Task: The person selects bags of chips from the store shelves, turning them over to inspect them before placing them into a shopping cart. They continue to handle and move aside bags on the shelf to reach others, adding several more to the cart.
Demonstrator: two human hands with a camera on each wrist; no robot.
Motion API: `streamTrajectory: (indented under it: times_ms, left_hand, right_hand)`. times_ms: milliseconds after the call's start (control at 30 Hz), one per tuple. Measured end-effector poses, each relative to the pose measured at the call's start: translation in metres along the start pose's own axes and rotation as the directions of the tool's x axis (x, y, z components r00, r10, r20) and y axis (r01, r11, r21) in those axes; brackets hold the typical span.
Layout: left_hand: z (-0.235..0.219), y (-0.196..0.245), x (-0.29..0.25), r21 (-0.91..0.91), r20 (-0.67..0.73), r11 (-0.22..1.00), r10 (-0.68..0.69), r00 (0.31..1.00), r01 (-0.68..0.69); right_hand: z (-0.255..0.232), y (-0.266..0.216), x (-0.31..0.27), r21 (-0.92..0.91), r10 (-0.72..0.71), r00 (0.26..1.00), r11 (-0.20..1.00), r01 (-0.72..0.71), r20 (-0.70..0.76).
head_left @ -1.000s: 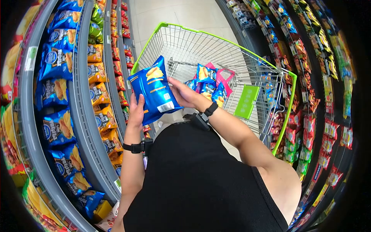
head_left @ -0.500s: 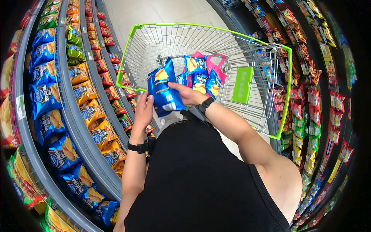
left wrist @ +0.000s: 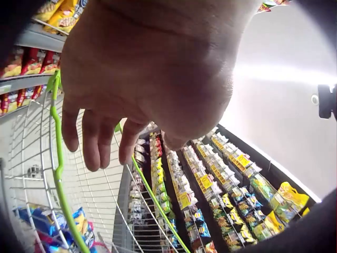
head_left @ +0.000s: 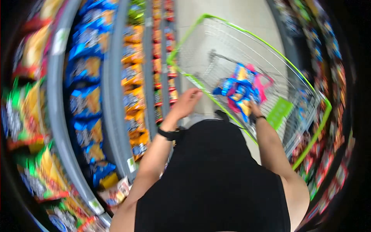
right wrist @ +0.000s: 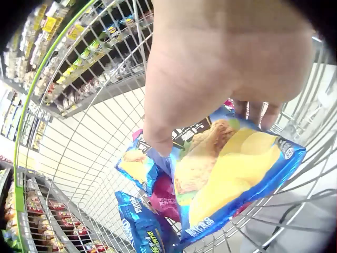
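One puffed, glossy bag (right wrist: pixel 231 171) is pinched in the right grip (right wrist: pixel 226 74), left grip (left wrist: pixel 145 74) loosely extended.

Head view downward over cart (head_left: pixel 281 112)

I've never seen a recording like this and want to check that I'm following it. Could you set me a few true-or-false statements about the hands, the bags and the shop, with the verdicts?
1. The right hand is at a blue bag inside the cart. True.
2. The left hand is holding a bag too. False: it holds nothing.
3. A pink item is in the cart along with blue bags. True.
4. The cart's rim is red. False: it is green.
5. Every bag on the shelves is blue. False: there are orange bags as well, among other colors.
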State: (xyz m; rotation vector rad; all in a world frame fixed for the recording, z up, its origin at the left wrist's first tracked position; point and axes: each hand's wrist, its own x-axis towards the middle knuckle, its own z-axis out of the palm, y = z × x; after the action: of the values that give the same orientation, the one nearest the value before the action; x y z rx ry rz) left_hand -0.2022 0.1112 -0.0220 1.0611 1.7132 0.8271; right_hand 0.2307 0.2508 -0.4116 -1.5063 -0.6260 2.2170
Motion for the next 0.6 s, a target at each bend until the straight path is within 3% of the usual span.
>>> streamTrajectory:
  times_ms: [33,67,133,200,233,267,333,367,400,467,500,533,600]
  left_hand:
    - [-0.009,0.016,-0.010,0.002,-0.036,1.000,0.018,0.999,-0.018]
    - [-0.018,0.019,-0.018,0.004,-0.106,1.000,0.024,0.994,-0.023]
    - [-0.030,0.017,-0.037,-0.005,-0.218,0.999,0.040,0.975,-0.042]
    - [-0.045,0.017,-0.062,-0.001,-0.362,0.998,0.054,0.930,-0.058]
    - [-0.054,0.018,-0.071,0.006,-0.424,0.997,0.070,0.903,-0.074]
    - [-0.063,0.019,-0.083,0.039,-0.514,0.995,0.099,0.852,-0.092]
    - [-0.081,0.022,-0.115,0.112,-0.670,0.986,0.168,0.723,-0.125]
    - [-0.091,0.025,-0.132,0.207,-0.748,0.973,0.225,0.624,-0.103]
    - [-0.103,0.028,-0.151,0.294,-0.809,0.953,0.286,0.513,-0.068]
    - [-0.128,0.027,-0.188,0.427,-0.883,0.892,0.376,0.282,0.148]
    - [-0.141,0.024,-0.208,0.416,-0.907,0.882,0.385,0.167,0.222]
    - [-0.155,0.022,-0.226,0.393,-0.917,0.872,0.397,0.050,0.292]
    - [-0.181,0.027,-0.258,0.428,-0.840,0.659,0.542,0.004,0.618]
  right_hand:
    - [0.026,-0.032,-0.035,-0.316,-0.042,0.999,0.948,0.030,-0.033]
    - [-0.001,-0.015,0.000,-0.567,-0.164,0.930,0.822,-0.056,-0.329]
    - [0.033,-0.048,-0.019,-0.727,-0.204,0.913,0.674,-0.132,-0.355]
    - [0.105,-0.089,-0.052,-0.797,-0.294,0.762,0.405,-0.448,-0.577]
    - [0.117,-0.098,-0.053,-0.846,-0.316,0.806,0.377,-0.377,-0.500]
    - [0.129,-0.100,-0.040,-0.854,-0.404,0.756,0.322,-0.409,-0.515]
    - [0.153,-0.106,-0.013,-0.847,-0.581,0.630,0.230,-0.479,-0.514]
    - [0.164,-0.116,-0.007,-0.888,-0.573,0.679,0.283,-0.362,-0.459]
    - [0.178,-0.125,0.000,-0.927,-0.634,0.677,0.246,-0.283,-0.375]
    - [0.209,-0.141,0.013,-0.980,-0.737,0.646,0.154,-0.125,-0.199]
    - [0.226,-0.147,0.016,-0.984,-0.755,0.635,0.168,-0.057,-0.165]
    - [0.240,-0.151,0.017,-0.995,-0.782,0.618,0.095,-0.005,-0.078]
    - [0.250,-0.154,0.036,-0.995,-0.775,0.625,-0.063,0.073,0.095]
